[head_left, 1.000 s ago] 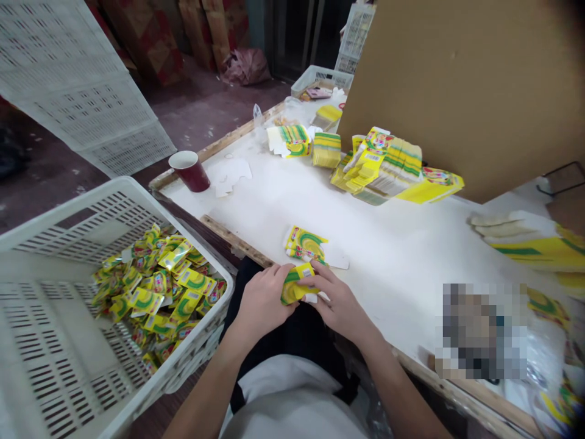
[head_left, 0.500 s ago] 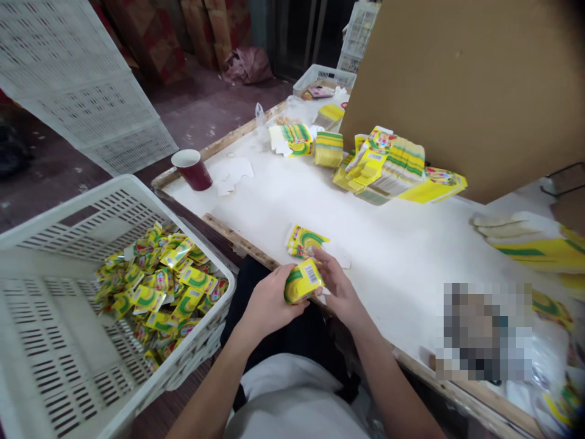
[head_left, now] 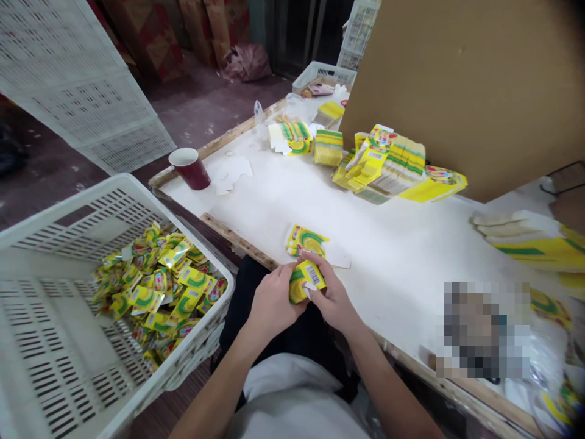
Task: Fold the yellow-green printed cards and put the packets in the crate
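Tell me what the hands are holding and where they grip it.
Both grip one small yellow carton: the left hand holds its left end, the right hand pinches its right side, by the barcode.

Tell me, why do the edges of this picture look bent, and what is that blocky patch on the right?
Head view: the wide lens bows straight lines, so the white crate rim and table edge curve. The blocky patch is deliberate pixelation, its contents untellable. Light is soft and even; the small yellow box between the left hand and right hand is sharp, while the far-right corner smears.
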{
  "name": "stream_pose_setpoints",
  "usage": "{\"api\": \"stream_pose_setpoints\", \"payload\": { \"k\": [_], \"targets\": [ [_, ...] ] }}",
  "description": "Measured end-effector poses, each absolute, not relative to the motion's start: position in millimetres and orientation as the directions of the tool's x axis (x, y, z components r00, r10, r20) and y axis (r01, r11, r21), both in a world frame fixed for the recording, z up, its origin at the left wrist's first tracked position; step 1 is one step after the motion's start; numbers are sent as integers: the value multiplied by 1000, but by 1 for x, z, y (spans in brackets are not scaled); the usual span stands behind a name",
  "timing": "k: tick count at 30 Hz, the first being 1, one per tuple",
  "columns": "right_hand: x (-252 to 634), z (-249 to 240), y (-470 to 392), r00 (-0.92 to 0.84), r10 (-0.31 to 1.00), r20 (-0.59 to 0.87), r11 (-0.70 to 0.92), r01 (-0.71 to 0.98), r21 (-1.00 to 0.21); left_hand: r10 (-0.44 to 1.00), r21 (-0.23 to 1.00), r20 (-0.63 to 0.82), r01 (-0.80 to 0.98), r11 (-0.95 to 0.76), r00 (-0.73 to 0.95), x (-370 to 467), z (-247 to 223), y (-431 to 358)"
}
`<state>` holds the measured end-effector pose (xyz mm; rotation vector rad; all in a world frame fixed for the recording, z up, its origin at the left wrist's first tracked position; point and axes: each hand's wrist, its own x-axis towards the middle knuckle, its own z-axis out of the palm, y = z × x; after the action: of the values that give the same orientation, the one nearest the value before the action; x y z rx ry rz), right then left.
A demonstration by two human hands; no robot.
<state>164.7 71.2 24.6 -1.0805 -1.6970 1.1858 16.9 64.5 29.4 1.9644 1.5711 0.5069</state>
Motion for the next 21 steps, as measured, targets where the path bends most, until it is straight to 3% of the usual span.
{"api": "stream_pose_setpoints", "payload": {
  "k": [5,10,21],
  "targets": [
    [163,26,70,-312,938,152,234,243,-941,975,630,-45,763,-143,219,17,29,63],
    [171,18,67,-285,952,114,156,133,-979,976,661,-14,735,-153,216,16,33,66],
    [173,25,65,-222,963,154,235,407,-883,978,602,12,780,-172,207,18,30,64]
  ]
}}
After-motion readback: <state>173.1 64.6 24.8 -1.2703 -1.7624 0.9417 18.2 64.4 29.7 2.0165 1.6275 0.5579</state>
